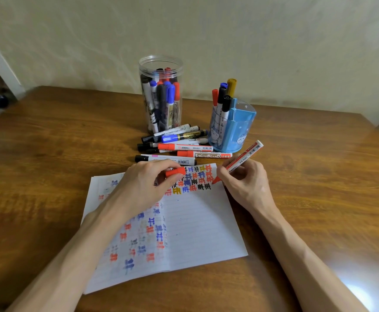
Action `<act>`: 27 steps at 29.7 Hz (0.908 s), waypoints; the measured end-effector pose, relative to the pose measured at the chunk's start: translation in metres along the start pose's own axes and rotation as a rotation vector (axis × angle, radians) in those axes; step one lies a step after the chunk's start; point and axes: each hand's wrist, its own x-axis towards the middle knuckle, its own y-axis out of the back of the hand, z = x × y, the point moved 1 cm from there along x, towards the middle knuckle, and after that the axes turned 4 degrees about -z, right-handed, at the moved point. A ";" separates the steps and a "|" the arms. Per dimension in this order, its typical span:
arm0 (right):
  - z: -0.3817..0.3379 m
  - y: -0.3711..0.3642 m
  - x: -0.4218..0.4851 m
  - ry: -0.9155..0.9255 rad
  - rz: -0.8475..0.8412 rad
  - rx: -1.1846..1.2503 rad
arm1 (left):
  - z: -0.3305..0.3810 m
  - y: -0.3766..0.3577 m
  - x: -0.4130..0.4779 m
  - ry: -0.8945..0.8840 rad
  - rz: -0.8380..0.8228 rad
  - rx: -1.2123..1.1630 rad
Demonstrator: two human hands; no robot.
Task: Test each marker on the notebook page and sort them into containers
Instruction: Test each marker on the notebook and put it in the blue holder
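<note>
A red marker (249, 153) is held in the right hand (245, 183), with the fingers curled around the lower part of its barrel. The marker is uncapped. Its long axis runs diagonally: the red tip (215, 180) points down and to the left, and the rear end rises up and to the right, away from the person. The tip is placed at the upper right corner of the open notebook (202, 221), at or just above the paper; contact cannot be told for sure. Beside the tip, rows of small test marks in red, blue, black and yellow are seen.

The red cap (175, 171) is pinched in the fingers of the left hand (148, 183), which rests on the top of the page. The cap lies almost horizontal.

The notebook is laid on a wooden table (49, 143). Behind it, a group of loose markers (184, 147) is lying flat, nearly horizontal, with most caps to the left. Further back, a clear jar (161, 64) is filled with markers standing upright. To its right, a blue holder (240, 124) contains a few markers with the caps up.
</note>
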 end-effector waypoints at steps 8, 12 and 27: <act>0.001 0.000 -0.001 0.009 -0.007 -0.014 | -0.001 -0.001 0.000 0.000 0.006 0.013; 0.004 0.002 0.000 0.010 0.024 -0.040 | -0.002 -0.001 0.001 0.005 0.009 0.013; -0.002 0.000 -0.003 0.037 -0.002 -0.069 | -0.004 -0.002 0.001 -0.011 0.016 0.016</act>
